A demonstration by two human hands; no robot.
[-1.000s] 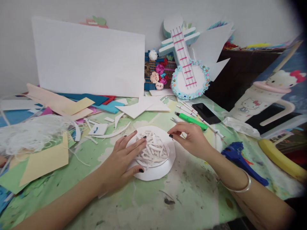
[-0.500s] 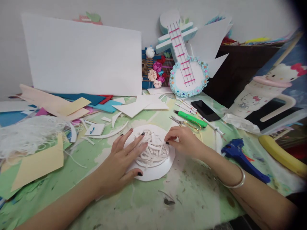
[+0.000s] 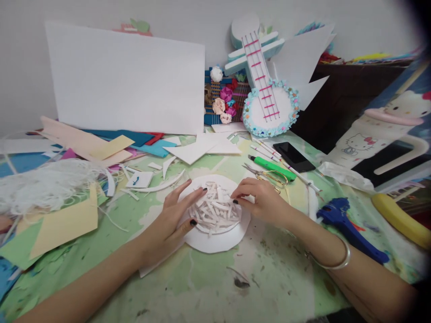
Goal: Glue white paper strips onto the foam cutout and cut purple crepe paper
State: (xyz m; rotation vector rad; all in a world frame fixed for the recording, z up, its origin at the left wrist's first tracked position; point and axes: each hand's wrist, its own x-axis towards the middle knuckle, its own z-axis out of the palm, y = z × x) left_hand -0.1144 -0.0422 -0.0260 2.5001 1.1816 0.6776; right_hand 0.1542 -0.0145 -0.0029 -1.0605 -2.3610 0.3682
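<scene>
A white paper disc [image 3: 215, 240] lies on the green table, with a heap of short white paper strips [image 3: 213, 208] piled on it. My left hand [image 3: 173, 220] rests flat on the disc's left side, fingers stretched out and touching the strips. My right hand [image 3: 261, 199] sits at the disc's right edge, its fingers curled and pinched together at the strips; what they hold is too small to make out. A silver bangle [image 3: 332, 262] circles my right wrist.
Scissors [image 3: 266, 176], a green cutter [image 3: 271, 167], pens and a black phone [image 3: 293, 156] lie behind my right hand. A blue glue gun [image 3: 348, 229] is at the right. A foam guitar [image 3: 266, 96], white board [image 3: 126, 83], coloured paper scraps and white shreds [image 3: 43, 184] crowd the back and left.
My right hand moved left from beside the disc onto its right edge and closed its fingers at the strips. My left thumb shifted up toward the strips.
</scene>
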